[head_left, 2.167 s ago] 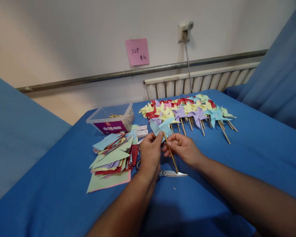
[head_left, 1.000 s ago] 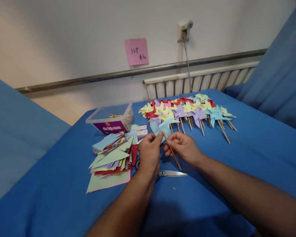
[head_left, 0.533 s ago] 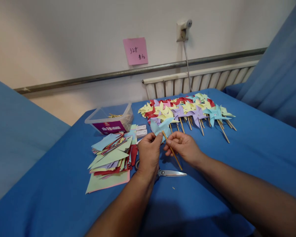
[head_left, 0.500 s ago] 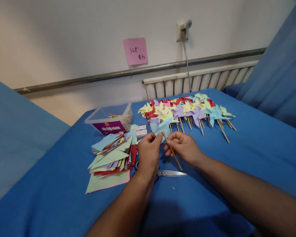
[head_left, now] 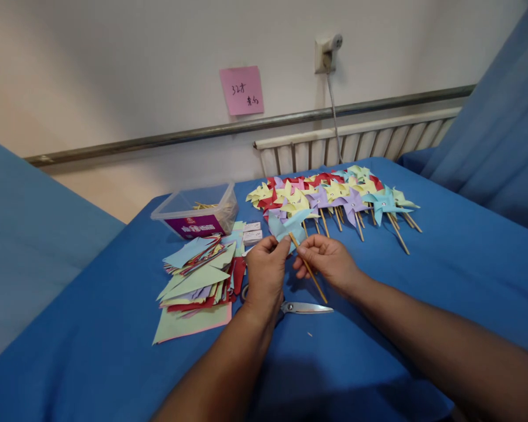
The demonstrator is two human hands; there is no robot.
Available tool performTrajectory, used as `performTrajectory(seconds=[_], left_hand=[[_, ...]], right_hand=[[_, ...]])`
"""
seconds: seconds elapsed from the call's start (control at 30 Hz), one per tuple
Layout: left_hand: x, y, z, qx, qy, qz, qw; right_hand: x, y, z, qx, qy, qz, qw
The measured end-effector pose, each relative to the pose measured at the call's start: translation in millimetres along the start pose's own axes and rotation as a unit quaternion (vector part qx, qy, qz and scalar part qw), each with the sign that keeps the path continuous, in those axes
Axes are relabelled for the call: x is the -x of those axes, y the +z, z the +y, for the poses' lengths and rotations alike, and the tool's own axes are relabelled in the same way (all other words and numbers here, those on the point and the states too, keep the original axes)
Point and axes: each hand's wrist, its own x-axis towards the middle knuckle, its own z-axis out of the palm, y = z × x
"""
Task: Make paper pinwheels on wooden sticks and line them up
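Between my hands is a light blue paper pinwheel [head_left: 288,225] with a thin wooden stick [head_left: 313,276] across its back. My left hand [head_left: 266,266] is closed on the pinwheel, thumb pressed where the stick's upper end meets the paper. The stick slants down to the right. My right hand [head_left: 328,261] pinches the stick just below the paper between thumb and fingers. Under my left wrist lie scissors [head_left: 305,308] with their blades pointing right; the handles are partly hidden.
To the left are stacked coloured paper pieces [head_left: 198,275]. Behind them stands a clear plastic box [head_left: 193,211] holding sticks, beside small white boxes [head_left: 252,234]. Several finished-looking pinwheels [head_left: 334,196] lie at the back by the radiator [head_left: 356,140]. Blue cloth [head_left: 422,281] covers the table.
The stick's lower end has shifted very slightly to the right, with a small movement of my right fingers. Everything else stays where it was.
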Motion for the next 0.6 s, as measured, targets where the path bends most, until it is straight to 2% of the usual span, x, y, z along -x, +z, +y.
performTrajectory(seconds=[0.37, 0.6], left_hand=[[-1.5, -1.2, 0.8, -0.027, -0.005, 0.017, 0.999], [0.8, -0.3, 4.0, -0.075, 0.043, 0.026, 0.996]], right_hand=[[1.6, 0.2, 0.9, 0.001, -0.008, -0.019, 1.0], [3.7, -4.1, -0.8, -0.091, 0.052, -0.047, 0.993]])
